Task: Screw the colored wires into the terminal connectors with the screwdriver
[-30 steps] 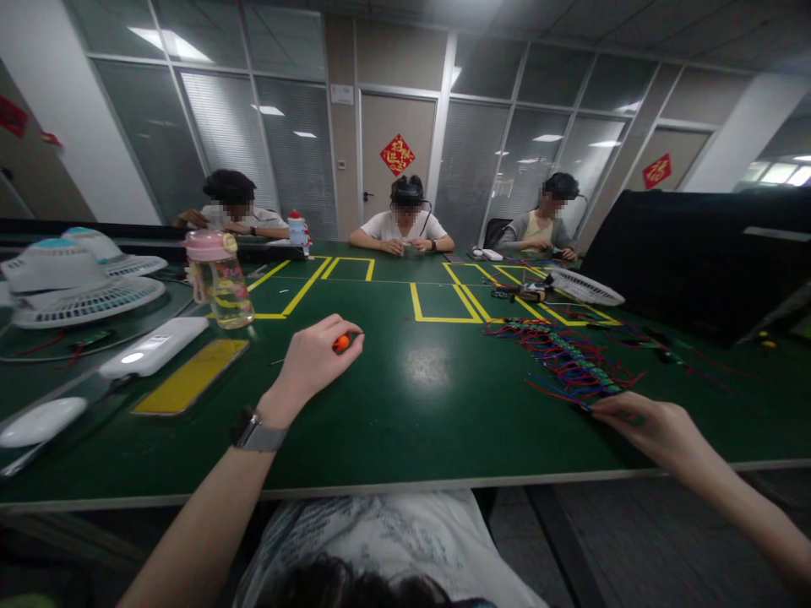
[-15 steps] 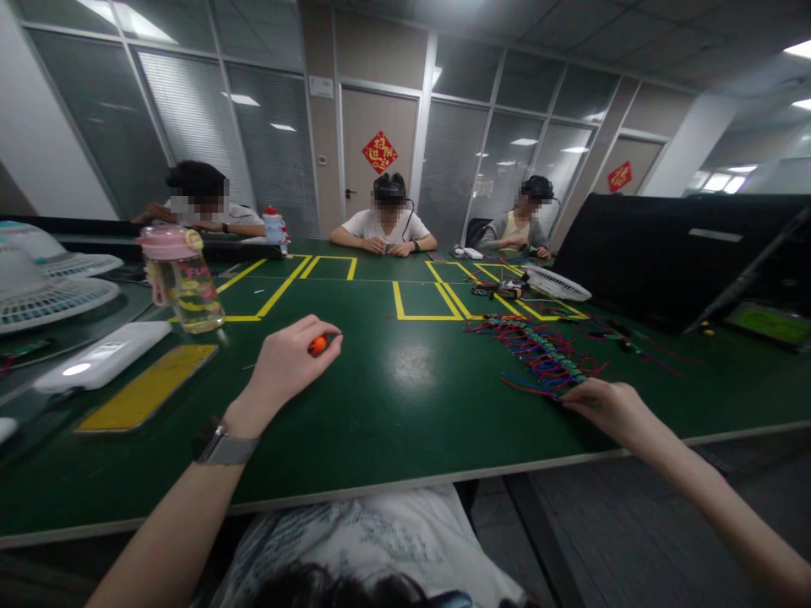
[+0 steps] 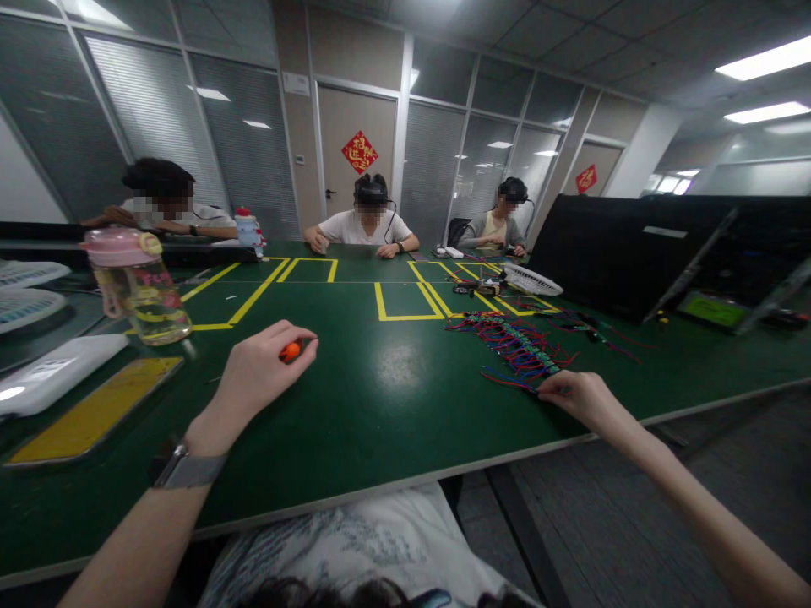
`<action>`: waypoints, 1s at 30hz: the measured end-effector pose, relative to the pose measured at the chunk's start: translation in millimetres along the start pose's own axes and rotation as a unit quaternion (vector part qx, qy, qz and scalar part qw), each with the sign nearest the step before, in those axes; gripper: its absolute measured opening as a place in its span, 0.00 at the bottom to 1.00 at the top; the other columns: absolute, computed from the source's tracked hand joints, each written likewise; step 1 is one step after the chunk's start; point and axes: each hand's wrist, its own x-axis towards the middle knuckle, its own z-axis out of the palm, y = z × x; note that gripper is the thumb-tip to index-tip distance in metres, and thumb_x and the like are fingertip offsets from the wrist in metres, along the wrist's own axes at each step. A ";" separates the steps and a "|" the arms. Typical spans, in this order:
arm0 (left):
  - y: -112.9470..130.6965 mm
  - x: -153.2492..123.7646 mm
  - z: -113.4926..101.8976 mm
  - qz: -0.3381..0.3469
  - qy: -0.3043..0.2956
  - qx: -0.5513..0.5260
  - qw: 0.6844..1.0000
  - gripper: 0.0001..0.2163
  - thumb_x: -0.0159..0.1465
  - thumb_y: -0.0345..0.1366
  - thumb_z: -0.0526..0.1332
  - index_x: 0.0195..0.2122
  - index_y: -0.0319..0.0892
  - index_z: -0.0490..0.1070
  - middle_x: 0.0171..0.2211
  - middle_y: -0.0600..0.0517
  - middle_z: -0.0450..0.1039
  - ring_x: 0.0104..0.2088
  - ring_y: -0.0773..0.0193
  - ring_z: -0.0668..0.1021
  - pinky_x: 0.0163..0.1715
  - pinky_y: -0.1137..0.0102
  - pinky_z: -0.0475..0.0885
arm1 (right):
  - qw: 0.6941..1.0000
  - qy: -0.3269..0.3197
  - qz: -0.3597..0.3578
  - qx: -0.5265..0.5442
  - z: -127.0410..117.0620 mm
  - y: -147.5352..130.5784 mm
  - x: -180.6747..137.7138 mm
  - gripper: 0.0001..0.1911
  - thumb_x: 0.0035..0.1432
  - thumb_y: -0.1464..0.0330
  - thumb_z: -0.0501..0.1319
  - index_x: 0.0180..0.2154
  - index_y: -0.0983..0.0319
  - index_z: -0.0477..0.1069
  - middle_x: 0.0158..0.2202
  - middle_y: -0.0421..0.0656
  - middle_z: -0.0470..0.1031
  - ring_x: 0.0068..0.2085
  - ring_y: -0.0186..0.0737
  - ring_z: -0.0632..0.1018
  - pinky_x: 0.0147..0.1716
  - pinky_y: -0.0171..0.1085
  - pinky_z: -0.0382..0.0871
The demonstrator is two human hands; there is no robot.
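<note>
My left hand is curled above the green table on the left side, thumb and fingers closed around a small rounded orange object with a dark mark. Most of that object is hidden in the palm. On the right, my right hand pinches a small dark piece at the end of some red and blue wires. Its fingertips rest at the near end of a long row of small green circuit boards, from which many red and blue wires stick out both ways.
A pink-lidded bottle, a white device and a yellow flat panel stand left. Yellow tape marks the green table. A white fan head and black monitor are right. Several people sit opposite.
My view has turned a little right, so everything sits further left. Both my hands keep their grip, nearly still over the table. The person opposite has moved their hands apart.
</note>
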 end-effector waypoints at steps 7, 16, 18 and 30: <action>3.5 0.7 -2.3 -0.005 -0.002 -0.004 1.000 0.12 0.64 0.44 0.56 0.37 0.43 0.75 0.37 0.51 0.76 0.35 0.62 0.78 0.36 0.69 0.71 | 0.998 -0.026 0.058 0.024 -4.4 0.4 3.7 0.09 0.46 0.61 0.64 0.24 0.57 0.81 0.25 0.40 0.82 0.28 0.44 0.81 0.26 0.34 0.71; 4.6 1.0 -1.6 -0.004 0.010 0.003 1.000 0.12 0.64 0.43 0.56 0.37 0.43 0.75 0.36 0.51 0.76 0.35 0.61 0.78 0.36 0.68 0.71 | 0.999 -0.031 0.008 -0.002 -2.1 -6.0 3.5 0.07 0.48 0.65 0.62 0.24 0.57 0.79 0.27 0.39 0.82 0.31 0.43 0.82 0.30 0.35 0.73; 4.2 1.0 -1.5 -0.003 0.009 0.001 1.000 0.11 0.64 0.43 0.57 0.37 0.43 0.75 0.36 0.51 0.76 0.35 0.61 0.78 0.36 0.68 0.71 | 0.999 -0.034 0.013 0.000 -2.5 -6.0 4.1 0.07 0.48 0.65 0.62 0.25 0.58 0.79 0.27 0.40 0.82 0.31 0.43 0.82 0.30 0.34 0.73; 8.3 0.1 -3.9 -0.007 0.007 -0.004 1.000 0.12 0.65 0.43 0.56 0.37 0.43 0.75 0.37 0.51 0.76 0.35 0.62 0.78 0.35 0.69 0.71 | 0.995 -0.095 0.025 0.027 -7.7 -4.0 24.8 0.06 0.40 0.69 0.63 0.26 0.58 0.69 0.22 0.35 0.79 0.27 0.40 0.81 0.26 0.32 0.69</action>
